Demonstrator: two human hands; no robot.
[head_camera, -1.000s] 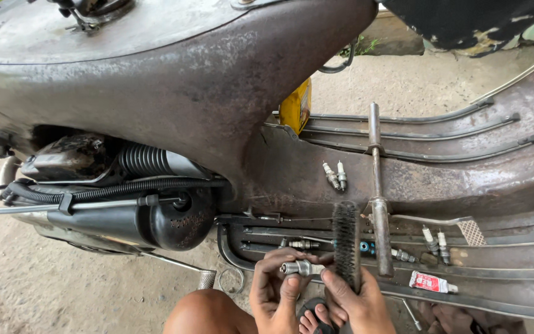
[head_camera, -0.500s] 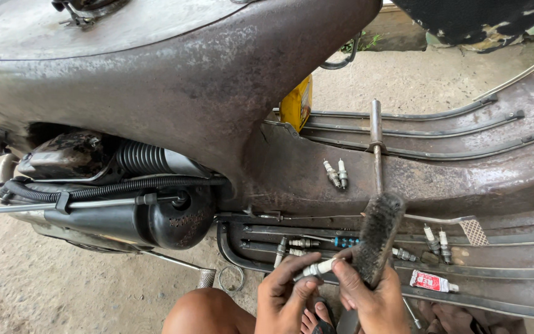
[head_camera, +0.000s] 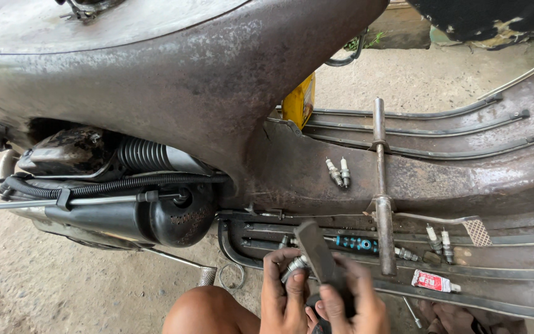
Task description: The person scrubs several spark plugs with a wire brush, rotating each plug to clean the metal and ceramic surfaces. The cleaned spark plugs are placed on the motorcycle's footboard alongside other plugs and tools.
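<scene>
Soft, even daylight fills the scene, bright enough to show rust and grime clearly, with no hard sun patches. The scooter body (head_camera: 174,80) catches a dull sheen along its upper curve, and the engine recess (head_camera: 112,185) beneath it sits in deep shadow. Shadows on the concrete ground (head_camera: 44,284) are faint and diffuse. Most of the picture is sharp; the hands at the bottom edge, left hand (head_camera: 283,297) and right hand (head_camera: 353,303), are slightly smeared by motion. Straight lines bow gently toward the corners, a wide-lens effect.
</scene>
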